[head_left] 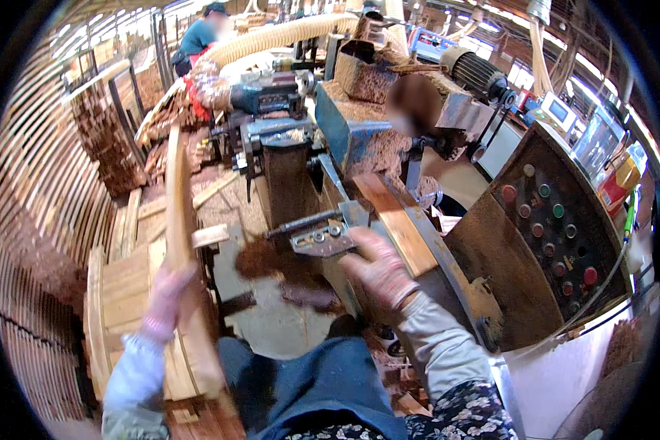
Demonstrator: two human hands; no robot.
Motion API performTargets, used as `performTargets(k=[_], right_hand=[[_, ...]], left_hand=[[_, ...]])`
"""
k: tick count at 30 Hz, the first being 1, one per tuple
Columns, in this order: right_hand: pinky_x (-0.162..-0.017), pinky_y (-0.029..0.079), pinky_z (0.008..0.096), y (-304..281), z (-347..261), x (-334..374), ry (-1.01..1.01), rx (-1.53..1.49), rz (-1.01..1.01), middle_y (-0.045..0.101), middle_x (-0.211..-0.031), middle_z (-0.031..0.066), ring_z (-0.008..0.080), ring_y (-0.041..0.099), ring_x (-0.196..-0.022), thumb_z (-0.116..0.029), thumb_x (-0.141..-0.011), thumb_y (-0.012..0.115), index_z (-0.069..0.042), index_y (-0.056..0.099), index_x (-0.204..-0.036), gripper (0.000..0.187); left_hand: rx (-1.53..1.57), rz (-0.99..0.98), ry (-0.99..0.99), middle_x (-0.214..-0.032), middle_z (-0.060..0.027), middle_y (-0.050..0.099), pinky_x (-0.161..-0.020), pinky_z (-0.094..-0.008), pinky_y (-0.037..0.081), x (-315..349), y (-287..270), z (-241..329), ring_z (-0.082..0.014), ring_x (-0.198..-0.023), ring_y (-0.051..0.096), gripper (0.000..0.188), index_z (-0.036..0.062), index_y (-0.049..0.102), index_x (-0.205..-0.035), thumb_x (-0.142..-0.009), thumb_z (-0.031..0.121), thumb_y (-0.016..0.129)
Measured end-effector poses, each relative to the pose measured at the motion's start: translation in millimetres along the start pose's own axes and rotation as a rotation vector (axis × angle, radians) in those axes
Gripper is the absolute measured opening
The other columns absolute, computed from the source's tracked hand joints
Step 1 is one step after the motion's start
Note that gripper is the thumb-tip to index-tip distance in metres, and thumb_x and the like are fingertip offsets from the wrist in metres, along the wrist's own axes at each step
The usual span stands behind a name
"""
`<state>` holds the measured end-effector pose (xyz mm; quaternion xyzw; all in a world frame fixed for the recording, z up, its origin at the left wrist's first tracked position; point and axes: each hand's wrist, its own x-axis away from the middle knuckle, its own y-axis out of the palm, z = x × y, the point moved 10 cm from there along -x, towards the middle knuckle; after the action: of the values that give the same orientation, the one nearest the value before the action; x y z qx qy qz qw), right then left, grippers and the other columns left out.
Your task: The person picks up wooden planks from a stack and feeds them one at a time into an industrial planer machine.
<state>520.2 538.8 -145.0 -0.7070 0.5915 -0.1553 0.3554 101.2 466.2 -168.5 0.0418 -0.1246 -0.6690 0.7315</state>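
Observation:
My left hand, in a pale pinkish glove and slightly blurred, is closed round a long wooden board that stands up lengthwise before me. The board's lower part runs down beside a stack of pale boards. My right hand, gloved too, reaches over the machine with fingers stretched out. Its fingertips are at a metal guide plate with round bolts. Just right of these fingers, a reddish-brown wooden plank lies flat along the machine's bed rail.
A rusty control panel with coloured buttons stands at the right. Ahead is a sawdust-covered blue woodworking machine with a motor and a ribbed hose. Stacked wooden strips line the left. A person stands at the far left.

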Motion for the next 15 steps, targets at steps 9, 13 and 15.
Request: performTargets(k=[9, 13, 15], right_hand=[[-0.116, 0.046, 0.0393, -42, -18, 199, 0.376, -0.406, 0.037, 0.048, -0.160, 0.0191, 0.0285, 0.053, -0.141, -0.008, -0.070, 0.088, 0.000, 0.034, -0.164, 0.109], [-0.113, 0.047, 0.0469, -101, 17, 319, 0.673, 0.459, 0.178, 0.056, -0.144, 0.0223, 0.0370, 0.060, -0.128, -0.008, -0.057, 0.082, -0.002, 0.041, -0.160, 0.110], [-0.119, 0.039, 0.0537, -108, -7, 349, 0.387, 0.773, 0.136, 0.059, -0.144, 0.0276, 0.0438, 0.052, -0.138, -0.025, -0.085, 0.085, 0.000, 0.058, -0.146, 0.071]], left_hand=[[0.632, -0.364, 0.097, -0.136, -0.0073, 0.062, -0.113, -0.0350, 0.048, -23, 321, -85, -0.0194, -0.125, 0.060, 0.055, 0.0049, 0.054, -0.148, -0.100, 0.021, 0.074], [-0.142, -0.143, 0.615, -0.168, -0.0258, 0.033, -0.130, -0.0403, 0.024, 8, 280, -43, -0.0350, -0.157, 0.030, 0.105, -0.0036, 0.022, -0.166, -0.089, 0.032, 0.083], [-0.337, 0.013, 0.671, -0.167, -0.0269, 0.035, -0.130, -0.0409, 0.024, -23, 187, -42, -0.0356, -0.157, 0.032, 0.106, -0.0030, 0.023, -0.166, -0.086, 0.032, 0.085]])
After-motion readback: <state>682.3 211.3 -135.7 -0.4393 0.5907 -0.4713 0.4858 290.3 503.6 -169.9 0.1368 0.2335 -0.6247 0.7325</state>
